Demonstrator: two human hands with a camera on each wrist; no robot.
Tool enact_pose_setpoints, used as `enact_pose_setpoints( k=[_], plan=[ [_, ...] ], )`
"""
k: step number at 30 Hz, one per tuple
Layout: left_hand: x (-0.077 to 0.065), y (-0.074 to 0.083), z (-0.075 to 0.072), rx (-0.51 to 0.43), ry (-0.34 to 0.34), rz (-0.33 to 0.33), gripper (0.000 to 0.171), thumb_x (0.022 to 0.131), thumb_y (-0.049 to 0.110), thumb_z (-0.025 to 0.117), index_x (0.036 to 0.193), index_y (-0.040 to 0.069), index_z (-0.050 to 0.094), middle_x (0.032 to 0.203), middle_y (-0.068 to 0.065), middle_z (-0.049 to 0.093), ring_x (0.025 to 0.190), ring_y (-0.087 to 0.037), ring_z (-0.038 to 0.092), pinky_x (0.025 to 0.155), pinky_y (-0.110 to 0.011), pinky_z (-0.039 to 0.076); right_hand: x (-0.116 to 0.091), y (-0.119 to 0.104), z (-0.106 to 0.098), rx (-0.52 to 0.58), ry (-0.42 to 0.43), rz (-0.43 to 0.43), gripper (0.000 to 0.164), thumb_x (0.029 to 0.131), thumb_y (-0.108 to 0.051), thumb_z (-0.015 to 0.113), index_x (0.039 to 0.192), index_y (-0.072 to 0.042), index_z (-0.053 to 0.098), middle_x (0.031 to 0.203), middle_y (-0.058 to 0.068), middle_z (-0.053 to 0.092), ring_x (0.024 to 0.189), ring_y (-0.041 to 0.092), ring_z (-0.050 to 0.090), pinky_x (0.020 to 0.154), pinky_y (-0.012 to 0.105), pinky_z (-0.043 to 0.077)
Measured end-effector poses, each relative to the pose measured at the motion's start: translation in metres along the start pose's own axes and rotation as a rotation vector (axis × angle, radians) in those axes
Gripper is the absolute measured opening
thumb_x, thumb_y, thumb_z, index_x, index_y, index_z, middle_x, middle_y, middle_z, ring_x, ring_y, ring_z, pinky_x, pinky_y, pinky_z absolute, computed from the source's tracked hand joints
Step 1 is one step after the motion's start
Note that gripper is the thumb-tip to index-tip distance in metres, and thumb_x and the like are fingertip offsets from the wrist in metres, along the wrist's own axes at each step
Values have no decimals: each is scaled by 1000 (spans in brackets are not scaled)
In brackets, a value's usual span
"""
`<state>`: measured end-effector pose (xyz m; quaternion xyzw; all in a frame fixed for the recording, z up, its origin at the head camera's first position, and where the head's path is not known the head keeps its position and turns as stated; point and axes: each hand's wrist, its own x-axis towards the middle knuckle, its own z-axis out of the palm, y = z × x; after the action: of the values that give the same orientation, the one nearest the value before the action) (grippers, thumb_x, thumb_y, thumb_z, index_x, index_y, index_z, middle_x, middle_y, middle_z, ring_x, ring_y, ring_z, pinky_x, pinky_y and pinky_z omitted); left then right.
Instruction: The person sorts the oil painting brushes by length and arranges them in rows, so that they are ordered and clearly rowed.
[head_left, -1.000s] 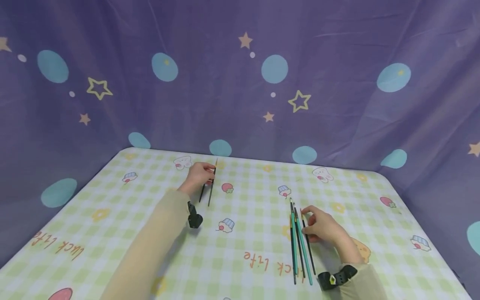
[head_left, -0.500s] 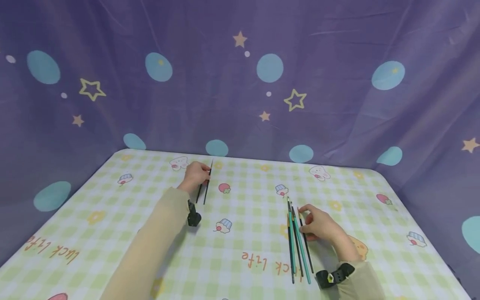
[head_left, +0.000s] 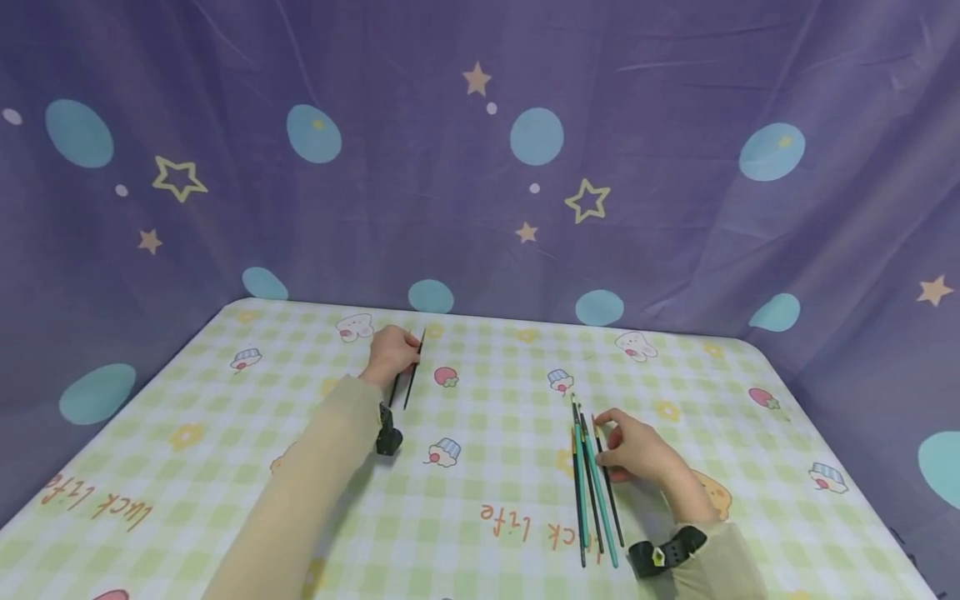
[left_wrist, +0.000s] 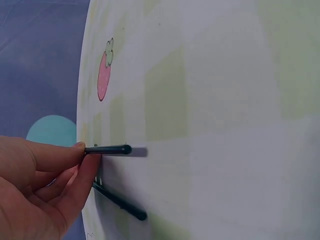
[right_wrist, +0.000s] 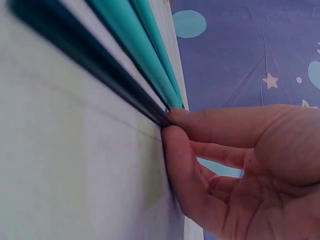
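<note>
At the table's far left, my left hand (head_left: 392,350) pinches a thin dark paintbrush (head_left: 413,375) between thumb and finger. A second dark paintbrush (head_left: 394,390) lies beside it, partly hidden by the hand. The left wrist view shows the pinched handle (left_wrist: 112,149) just over the cloth, its shadow alongside, and the other handle (left_wrist: 122,203) below. On the right, my right hand (head_left: 637,450) pinches a dark paintbrush (head_left: 612,498) near its bristle end. That brush is outermost in a group with teal-handled paintbrushes (head_left: 603,512); its dark handle (right_wrist: 95,63) runs close to them.
A green-and-white checked cloth (head_left: 480,442) with printed cupcakes, strawberries and lettering covers the table. Behind the table's far edge hangs a purple curtain (head_left: 420,183) with stars and blue spots.
The head view has shifted slightly, sliding the scene left. The brush tip at my left hand sits a little lower. My right hand keeps its place at the outermost dark paintbrush.
</note>
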<state>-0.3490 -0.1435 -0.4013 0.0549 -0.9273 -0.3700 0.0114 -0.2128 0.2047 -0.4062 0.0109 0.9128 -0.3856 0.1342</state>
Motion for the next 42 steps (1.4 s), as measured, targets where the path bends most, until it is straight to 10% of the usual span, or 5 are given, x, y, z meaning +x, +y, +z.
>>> enact_pose_setpoints(
  k=[10,20,42],
  plan=[
    [-5,1,2,82,82,34,20,73,3,68,92,0,70,87,-15,69,54,-15,62,64,-28,53,0,0,0,10,0,2,49,77,0,66,122,-5,47,87,11,49,57,17,53,51,28,51],
    [-9,5,5,166,126,49,15,73,2,66,88,0,71,92,-14,68,92,-32,60,86,-39,47,2,2,1,14,-2,-1,50,77,0,67,122,-5,47,87,11,48,58,17,53,51,28,51],
    [-19,8,7,132,170,78,16,80,1,56,89,2,69,89,-14,67,79,-30,63,68,-39,51,-3,2,-1,28,-24,-30,50,77,0,66,123,-2,45,85,12,48,57,17,54,51,30,51]
  ],
)
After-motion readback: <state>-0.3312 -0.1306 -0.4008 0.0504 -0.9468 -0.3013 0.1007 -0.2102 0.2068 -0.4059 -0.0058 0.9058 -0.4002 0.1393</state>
